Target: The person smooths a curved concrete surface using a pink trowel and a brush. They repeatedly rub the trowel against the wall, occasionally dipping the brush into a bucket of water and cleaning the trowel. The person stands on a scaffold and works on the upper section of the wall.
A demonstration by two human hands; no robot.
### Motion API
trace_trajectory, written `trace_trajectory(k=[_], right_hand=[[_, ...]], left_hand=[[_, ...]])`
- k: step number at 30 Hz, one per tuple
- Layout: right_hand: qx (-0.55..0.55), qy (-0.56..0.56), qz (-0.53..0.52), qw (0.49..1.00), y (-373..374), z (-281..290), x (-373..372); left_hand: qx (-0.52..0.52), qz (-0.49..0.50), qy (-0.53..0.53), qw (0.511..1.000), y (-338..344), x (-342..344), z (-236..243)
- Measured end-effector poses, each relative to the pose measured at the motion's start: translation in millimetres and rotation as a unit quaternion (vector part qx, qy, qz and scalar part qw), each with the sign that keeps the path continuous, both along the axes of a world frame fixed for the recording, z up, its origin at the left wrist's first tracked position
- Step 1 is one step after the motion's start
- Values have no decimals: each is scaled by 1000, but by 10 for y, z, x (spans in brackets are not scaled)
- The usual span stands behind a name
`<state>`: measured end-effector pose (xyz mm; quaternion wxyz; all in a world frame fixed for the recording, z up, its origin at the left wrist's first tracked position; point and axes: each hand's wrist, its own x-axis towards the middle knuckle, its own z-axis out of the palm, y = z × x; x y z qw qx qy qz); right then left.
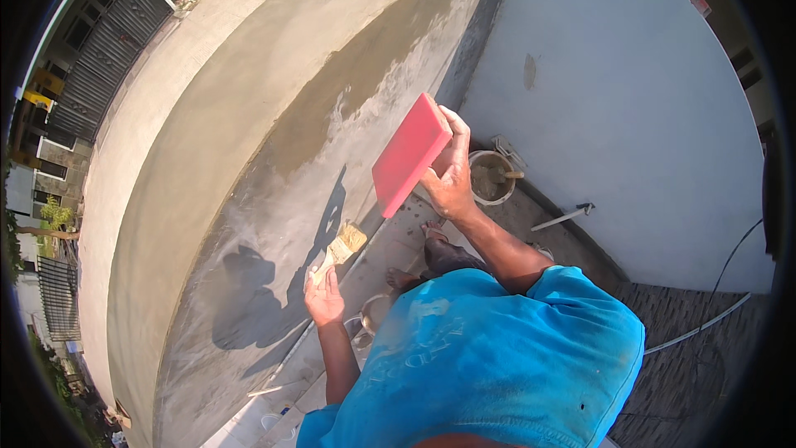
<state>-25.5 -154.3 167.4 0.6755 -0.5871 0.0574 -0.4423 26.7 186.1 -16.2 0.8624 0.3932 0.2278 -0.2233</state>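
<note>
My left hand (324,299) is closed round the handle of a paintbrush (344,244). Its wide, pale bristles point up and away, close to the grey plastered wall (286,191). A flat, rectangular red plastering float (410,156) is in my right hand (450,181), with my fingers wrapped behind it. The float's broad red face is turned toward the wall and appears apart from it. Shadows of my body and arms fall on the plaster, which has a darker band above a paler, streaky area.
A bucket (492,177) of grey mix with a handled tool stands by the white wall (613,116) at right. Near it lies a white pipe (561,219). Another bucket (376,313) is beside my feet. A cable (730,265) hangs at far right.
</note>
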Motion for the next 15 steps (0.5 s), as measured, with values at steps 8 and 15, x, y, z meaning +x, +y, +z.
trace_trajectory(k=[8,15], right_hand=[[221,-16,-74,972,-614,453,785],[215,-31,-91,972,-1153,617,1183]], left_hand=[[58,37,-7,998,425,-61,18],[67,92,-6,994,817,-347,-82]])
